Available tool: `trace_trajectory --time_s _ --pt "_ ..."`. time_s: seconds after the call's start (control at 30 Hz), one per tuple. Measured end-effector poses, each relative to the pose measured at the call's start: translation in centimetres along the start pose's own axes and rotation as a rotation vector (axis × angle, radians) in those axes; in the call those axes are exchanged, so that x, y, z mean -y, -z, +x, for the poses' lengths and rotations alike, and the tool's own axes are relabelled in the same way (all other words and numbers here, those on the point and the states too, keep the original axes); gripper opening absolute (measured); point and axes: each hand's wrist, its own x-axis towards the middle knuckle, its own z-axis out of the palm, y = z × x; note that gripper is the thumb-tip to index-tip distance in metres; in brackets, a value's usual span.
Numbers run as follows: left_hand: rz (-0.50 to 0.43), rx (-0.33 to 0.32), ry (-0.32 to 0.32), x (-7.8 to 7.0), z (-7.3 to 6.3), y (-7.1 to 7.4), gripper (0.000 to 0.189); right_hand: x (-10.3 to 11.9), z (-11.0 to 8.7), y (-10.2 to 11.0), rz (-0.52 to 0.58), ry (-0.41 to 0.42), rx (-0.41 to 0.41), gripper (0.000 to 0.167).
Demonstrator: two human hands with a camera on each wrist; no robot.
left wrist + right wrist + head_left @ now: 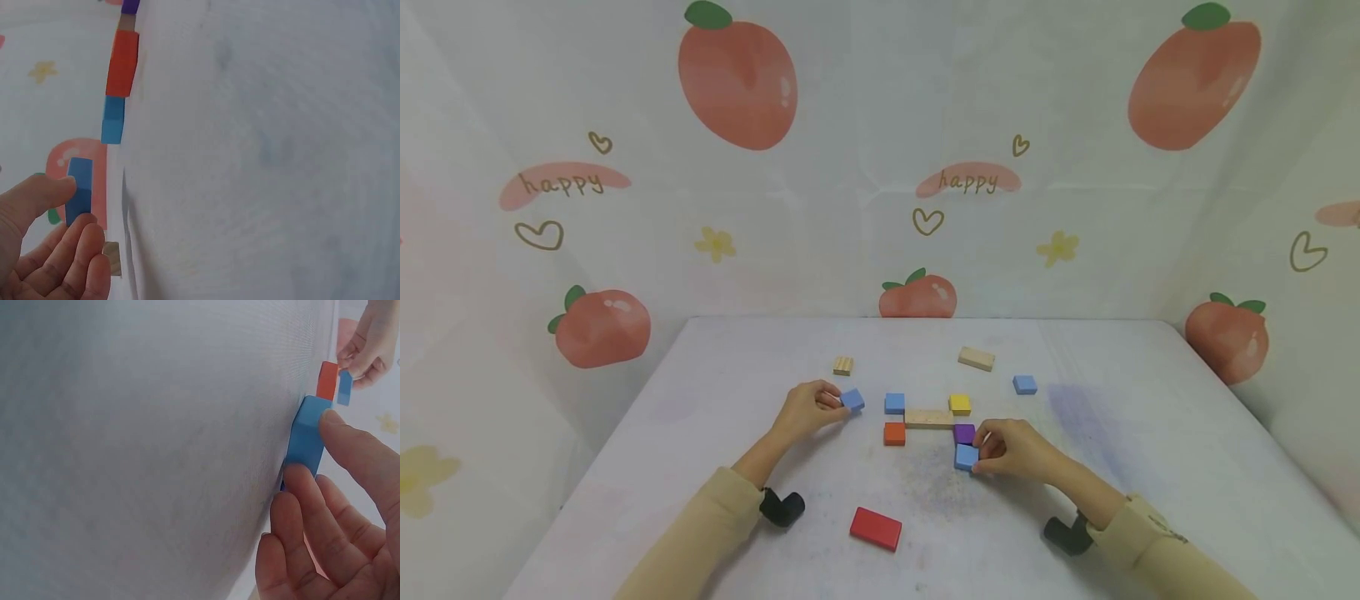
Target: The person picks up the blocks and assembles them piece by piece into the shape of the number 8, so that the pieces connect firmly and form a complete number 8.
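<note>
My left hand pinches a blue block between thumb and fingers, and the left wrist view shows this block raised off the table. In my right hand another blue block is pinched, close in front of a purple block. A plain wooden plank lies between the blocks: a blue block and an orange block by its left end, a yellow block and the purple one by its right end.
A red rectangular block lies near the front. Farther back are a small striped wooden block, a wooden plank and a blue block. A printed curtain hangs behind the white table.
</note>
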Motion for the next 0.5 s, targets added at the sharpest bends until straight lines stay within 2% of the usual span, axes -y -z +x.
trace_trajectory --time_s 0.13,0.23,0.37,0.5 --pt "-0.019 0.000 -0.020 -0.5 -0.4 -0.1 0.027 0.0 0.0 0.0 0.001 0.001 -0.001 0.028" --pt "-0.025 0.010 -0.061 -0.7 -0.7 -0.2 0.027 -0.1 0.0 0.0 0.008 0.002 0.000 0.027" --pt "-0.029 0.037 -0.116 -1.0 -1.2 -0.3 0.029 -0.2 0.0 0.0 0.016 0.005 0.001 0.026" --pt "-0.030 0.067 -0.135 -1.4 -1.5 -0.5 0.030 -0.3 -0.1 0.0 0.018 0.004 0.002 0.026"
